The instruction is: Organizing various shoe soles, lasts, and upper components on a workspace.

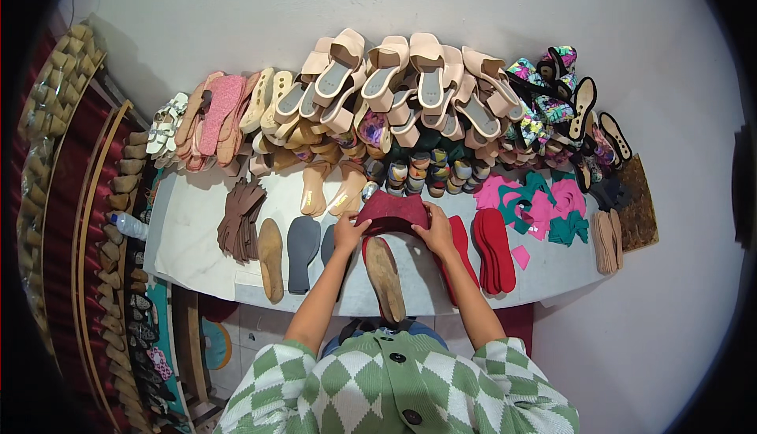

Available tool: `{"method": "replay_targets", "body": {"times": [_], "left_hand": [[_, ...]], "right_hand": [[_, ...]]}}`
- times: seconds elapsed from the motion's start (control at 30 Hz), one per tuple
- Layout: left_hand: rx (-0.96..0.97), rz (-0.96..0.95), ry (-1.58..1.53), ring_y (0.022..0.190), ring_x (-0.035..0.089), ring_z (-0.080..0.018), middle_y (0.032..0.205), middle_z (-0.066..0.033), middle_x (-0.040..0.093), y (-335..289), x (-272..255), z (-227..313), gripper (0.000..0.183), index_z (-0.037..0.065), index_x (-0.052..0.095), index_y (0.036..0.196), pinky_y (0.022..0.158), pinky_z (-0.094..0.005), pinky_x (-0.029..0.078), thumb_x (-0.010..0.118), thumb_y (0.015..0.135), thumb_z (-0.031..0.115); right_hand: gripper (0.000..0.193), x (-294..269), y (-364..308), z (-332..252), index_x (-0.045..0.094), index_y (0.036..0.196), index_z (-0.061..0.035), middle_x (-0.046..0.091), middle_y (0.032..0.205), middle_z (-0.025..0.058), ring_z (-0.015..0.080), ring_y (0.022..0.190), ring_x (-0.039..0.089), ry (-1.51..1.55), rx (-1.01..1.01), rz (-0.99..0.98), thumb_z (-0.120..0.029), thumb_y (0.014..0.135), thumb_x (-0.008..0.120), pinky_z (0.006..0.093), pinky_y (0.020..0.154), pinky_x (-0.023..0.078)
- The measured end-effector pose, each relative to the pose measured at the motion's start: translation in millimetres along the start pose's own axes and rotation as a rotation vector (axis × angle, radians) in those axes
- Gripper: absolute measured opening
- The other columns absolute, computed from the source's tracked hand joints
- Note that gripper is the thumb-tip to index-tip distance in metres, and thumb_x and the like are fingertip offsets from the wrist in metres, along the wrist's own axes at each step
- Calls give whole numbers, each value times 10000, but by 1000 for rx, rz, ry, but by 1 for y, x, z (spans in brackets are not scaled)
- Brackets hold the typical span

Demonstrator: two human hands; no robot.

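Note:
A dark red shoe upper (394,209) is stretched in an arch between my two hands, just above the table. My left hand (349,233) pinches its left end, and my right hand (436,230) grips the right end. Below it lies a worn wooden shoe last (384,280) with red along its left edge, its toe partly under the upper. Left of my left forearm is a grey sole (303,254), and another grey one is mostly hidden by that arm. Red soles (494,253) lie beyond my right forearm, some of them stacked.
A brown last (270,260) and brown straps (240,221) lie left on the grey-white table (189,237). Pink and teal pieces (536,201) and tan soles (608,241) are at right. Finished sandals (386,67) pile along the wall. Shelves of lasts (118,276) stand left.

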State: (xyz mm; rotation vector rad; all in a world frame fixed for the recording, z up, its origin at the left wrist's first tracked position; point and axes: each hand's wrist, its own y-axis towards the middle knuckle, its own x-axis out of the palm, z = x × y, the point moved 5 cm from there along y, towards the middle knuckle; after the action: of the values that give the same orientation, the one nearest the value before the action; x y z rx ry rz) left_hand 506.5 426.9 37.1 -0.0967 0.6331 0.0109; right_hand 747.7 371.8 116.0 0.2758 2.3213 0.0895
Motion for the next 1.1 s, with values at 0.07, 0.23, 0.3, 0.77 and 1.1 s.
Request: {"method": "replay_targets", "body": {"times": [0.07,0.23,0.3,0.77,1.1], "left_hand": [[-98,-38,-322,792,616,-196,871,-87,645,-11,-7,-28,448,35,598,980,683,-307,487,717,736,392],[-676,-457,-787,765,539,-57,862,32,580,-93,-18,-31,402,110,543,1077,610,-205,413,607,840,428],[-628,-420,-778,731,541,-65,843,35,587,-112,-12,-61,361,88,540,1061,598,-203,416,603,856,378],[-430,-109,-165,655,598,-131,751,-72,650,-105,-14,-97,333,-6,626,859,617,-261,474,726,739,288],[-433,-160,-46,666,608,-152,742,-76,651,-117,-14,-99,341,6,633,860,621,-278,479,720,735,312]], "right_hand": [[632,2,-10,-13,478,1195,-54,554,1085,168,305,985,558,87,-24,-66,-128,641,773,348,825,465],[659,24,-46,13,478,1218,-60,551,1123,131,235,1021,551,339,-57,-329,-135,642,790,340,846,464],[666,40,-55,24,481,1218,-68,545,1146,107,204,1044,535,373,27,-434,-113,635,799,325,870,453],[288,73,-54,58,640,1071,-66,538,728,-49,34,643,434,698,266,-450,-88,787,678,199,540,348],[253,86,-73,69,656,1026,-51,562,741,-53,27,625,430,597,276,-340,-71,774,676,194,545,360]]}}
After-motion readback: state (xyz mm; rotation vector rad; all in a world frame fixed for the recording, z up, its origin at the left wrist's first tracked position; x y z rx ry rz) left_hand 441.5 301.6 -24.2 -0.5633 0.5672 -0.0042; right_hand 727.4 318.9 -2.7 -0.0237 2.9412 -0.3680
